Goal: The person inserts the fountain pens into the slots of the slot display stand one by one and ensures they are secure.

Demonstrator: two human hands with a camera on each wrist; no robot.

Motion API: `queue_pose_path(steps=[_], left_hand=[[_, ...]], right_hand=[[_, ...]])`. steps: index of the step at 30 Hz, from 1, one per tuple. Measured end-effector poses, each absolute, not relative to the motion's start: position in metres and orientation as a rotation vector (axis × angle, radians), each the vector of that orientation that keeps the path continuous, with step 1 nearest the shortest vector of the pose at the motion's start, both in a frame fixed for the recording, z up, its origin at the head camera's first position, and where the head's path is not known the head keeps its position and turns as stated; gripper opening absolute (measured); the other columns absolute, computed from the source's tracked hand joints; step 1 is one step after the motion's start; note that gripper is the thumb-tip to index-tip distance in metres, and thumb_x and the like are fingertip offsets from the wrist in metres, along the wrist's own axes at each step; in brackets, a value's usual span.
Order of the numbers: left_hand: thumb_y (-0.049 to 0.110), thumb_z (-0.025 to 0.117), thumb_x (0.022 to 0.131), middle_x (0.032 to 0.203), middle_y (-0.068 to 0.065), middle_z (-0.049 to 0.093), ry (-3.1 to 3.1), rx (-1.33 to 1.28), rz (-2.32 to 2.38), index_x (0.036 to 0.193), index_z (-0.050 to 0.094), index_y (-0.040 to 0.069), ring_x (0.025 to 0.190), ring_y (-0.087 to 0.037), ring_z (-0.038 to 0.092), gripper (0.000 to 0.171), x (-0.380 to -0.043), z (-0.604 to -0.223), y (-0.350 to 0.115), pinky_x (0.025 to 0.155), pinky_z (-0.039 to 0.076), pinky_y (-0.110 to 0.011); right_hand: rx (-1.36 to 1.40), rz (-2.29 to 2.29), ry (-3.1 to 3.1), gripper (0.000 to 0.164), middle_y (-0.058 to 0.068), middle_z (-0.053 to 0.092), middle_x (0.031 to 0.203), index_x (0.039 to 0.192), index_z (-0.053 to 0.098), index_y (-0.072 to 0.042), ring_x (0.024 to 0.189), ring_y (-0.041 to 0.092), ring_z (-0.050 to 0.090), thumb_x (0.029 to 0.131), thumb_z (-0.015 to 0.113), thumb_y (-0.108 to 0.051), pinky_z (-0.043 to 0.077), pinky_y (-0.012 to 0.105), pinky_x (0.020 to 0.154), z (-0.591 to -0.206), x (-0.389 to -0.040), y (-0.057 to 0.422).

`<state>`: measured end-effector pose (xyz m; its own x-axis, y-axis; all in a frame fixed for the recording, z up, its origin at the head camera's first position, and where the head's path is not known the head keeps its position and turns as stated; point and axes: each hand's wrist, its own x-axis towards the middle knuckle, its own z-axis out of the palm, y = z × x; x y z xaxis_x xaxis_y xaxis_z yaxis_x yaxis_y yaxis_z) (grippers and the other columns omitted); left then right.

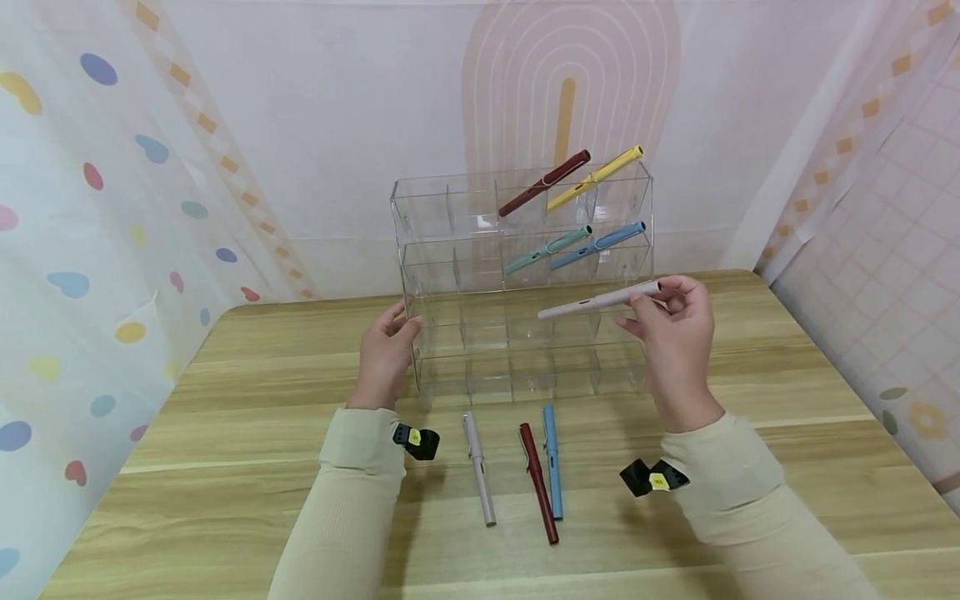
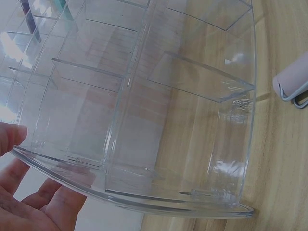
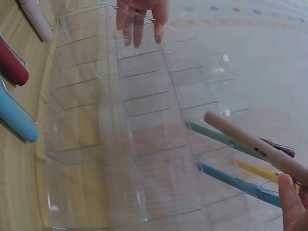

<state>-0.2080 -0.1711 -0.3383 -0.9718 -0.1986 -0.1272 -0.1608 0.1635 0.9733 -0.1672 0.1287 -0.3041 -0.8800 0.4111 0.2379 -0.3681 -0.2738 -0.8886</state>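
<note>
A clear acrylic rack [image 1: 486, 379] with tiers of small compartments stands on the table. My left hand [image 1: 386, 354] grips its left side panel, thumb in front and fingers behind. In my right hand [image 1: 678, 342] a pale pinkish-grey pen [image 1: 600, 300] is pinched near its capped end, its other end pointing left in front of the rack's lower tiers. Leaning in the top tier are a dark red pen [image 1: 543, 183] and a yellow pen [image 1: 596, 177]. A teal pen [image 1: 549, 250] and a blue pen [image 1: 598, 245] lean in the tier below.
On the table before the rack lie a pale grey-lilac pen [image 1: 480, 471], a red pen [image 1: 538, 483] and a light blue pen [image 1: 552, 462], the last two side by side. Patterned cloth [image 1: 337, 125] hangs behind the wooden table [image 1: 225, 467] and along both sides.
</note>
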Motion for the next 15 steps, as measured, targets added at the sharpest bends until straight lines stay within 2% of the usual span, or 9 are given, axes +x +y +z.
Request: queue_pose_path(steps=[8,15], left_hand=[[0.021,0.052,0.099,0.140,-0.013,0.048,-2.357,0.377,-1.988,0.148,0.041,0.018,0.122,-0.025,0.046,0.050,-0.208,-0.338,-0.171,0.082,0.040,-0.032],[0.020,0.052,0.099,0.139,-0.014,0.049,-2.350,0.369,-1.980,0.147,0.043,0.017,0.122,-0.026,0.046,0.049,-0.208,-0.338,-0.171,0.082,0.041,-0.032]], right_hand=[[0.046,2.152,-1.487,0.029,0.004,0.057,0.090,0.100,0.046,-0.011,0.079,0.010,0.062,0.088,0.057,0.013,0.055,0.022,0.067,-0.317,-0.169,0.120],[0.089,2.130,-1.476,0.031,0.004,0.055,0.091,0.098,0.047,-0.012,0.080,0.013,0.060,0.087,0.058,0.015,0.054,0.022,0.067,-0.327,-0.176,0.112]])
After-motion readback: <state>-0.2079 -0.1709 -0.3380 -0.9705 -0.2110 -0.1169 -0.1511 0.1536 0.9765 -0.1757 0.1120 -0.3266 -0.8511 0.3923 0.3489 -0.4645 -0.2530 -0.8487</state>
